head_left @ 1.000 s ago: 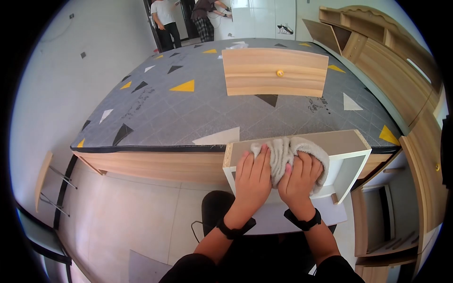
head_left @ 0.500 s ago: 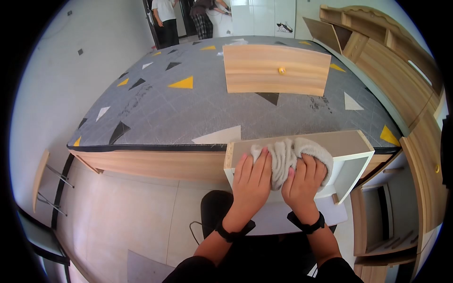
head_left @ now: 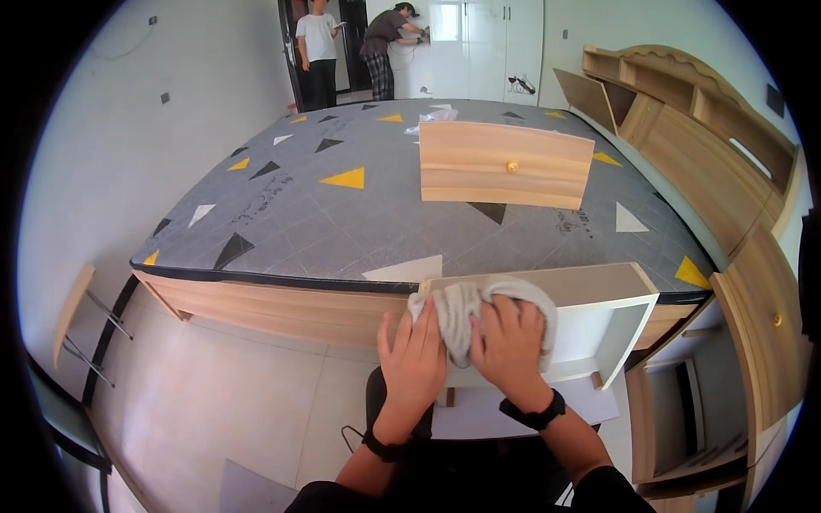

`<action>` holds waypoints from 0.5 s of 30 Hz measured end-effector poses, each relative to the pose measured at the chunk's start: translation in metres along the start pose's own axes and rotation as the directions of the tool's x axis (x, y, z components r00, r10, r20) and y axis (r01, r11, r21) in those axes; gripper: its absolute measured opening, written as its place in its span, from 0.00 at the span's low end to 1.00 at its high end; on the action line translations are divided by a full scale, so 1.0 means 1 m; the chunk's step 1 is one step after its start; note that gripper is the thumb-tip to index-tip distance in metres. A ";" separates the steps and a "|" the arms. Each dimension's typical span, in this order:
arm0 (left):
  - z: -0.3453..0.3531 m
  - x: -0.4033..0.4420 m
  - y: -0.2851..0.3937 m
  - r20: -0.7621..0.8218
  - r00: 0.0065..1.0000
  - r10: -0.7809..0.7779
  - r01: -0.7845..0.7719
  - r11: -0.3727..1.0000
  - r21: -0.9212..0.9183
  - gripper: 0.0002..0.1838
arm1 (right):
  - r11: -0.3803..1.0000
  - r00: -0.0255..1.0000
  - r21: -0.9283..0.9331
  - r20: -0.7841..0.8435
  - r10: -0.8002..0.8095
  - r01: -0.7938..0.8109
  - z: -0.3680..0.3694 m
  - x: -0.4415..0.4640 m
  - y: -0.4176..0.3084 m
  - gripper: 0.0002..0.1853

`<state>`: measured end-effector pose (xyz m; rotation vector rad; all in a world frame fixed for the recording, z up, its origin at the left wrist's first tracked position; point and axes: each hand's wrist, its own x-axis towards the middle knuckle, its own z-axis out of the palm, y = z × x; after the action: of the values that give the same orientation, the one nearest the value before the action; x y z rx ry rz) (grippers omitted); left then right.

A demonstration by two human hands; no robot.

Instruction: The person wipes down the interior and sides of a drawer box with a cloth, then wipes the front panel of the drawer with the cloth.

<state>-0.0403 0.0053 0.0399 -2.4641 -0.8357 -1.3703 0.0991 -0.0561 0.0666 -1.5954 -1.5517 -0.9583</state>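
Note:
A light grey cloth [head_left: 460,318] lies bunched over the left part of a drawer frame [head_left: 594,284] in front of me. My left hand [head_left: 413,363] presses the cloth's left end against the drawer's left corner, its thumb held apart. My right hand [head_left: 511,342] has its fingers bent over the right end of the cloth. The drawer is tilted on its side, with its white inside facing me and its upper wall against the bed's edge. Part of the left wall is hidden behind the cloth and my left hand.
A wooden drawer with a yellow knob [head_left: 513,168] rests on the patterned mattress [head_left: 299,222]. Wooden cabinet parts [head_left: 697,162] stand along the right. At lower right is an open cabinet [head_left: 680,419]. Two people [head_left: 318,47] stand at the back near white wardrobes [head_left: 483,43].
Both hands and the cloth have slid left along the drawer, towards its left corner. My view has tilted up a little, showing more of the people at the back.

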 end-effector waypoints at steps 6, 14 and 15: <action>0.015 0.013 0.032 -0.043 0.998 -0.039 0.035 0.996 -0.085 0.30 | 0.996 0.996 -0.021 0.042 -0.081 0.082 -0.019 -0.001 0.044 0.13; 0.073 0.067 0.129 -0.115 0.963 0.245 -0.265 0.940 -0.214 0.28 | 0.897 0.986 -0.408 -0.077 0.149 -0.168 -0.090 -0.030 0.179 0.14; 0.077 0.070 0.133 -0.158 0.951 0.264 -0.288 0.945 -0.155 0.29 | 0.903 0.971 -0.359 -0.127 0.202 -0.234 -0.091 -0.030 0.183 0.13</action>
<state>0.1188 -0.0440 0.0682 -2.4627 -0.3332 -1.5392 0.2782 -0.1568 0.0854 -1.9131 -1.1453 -1.2297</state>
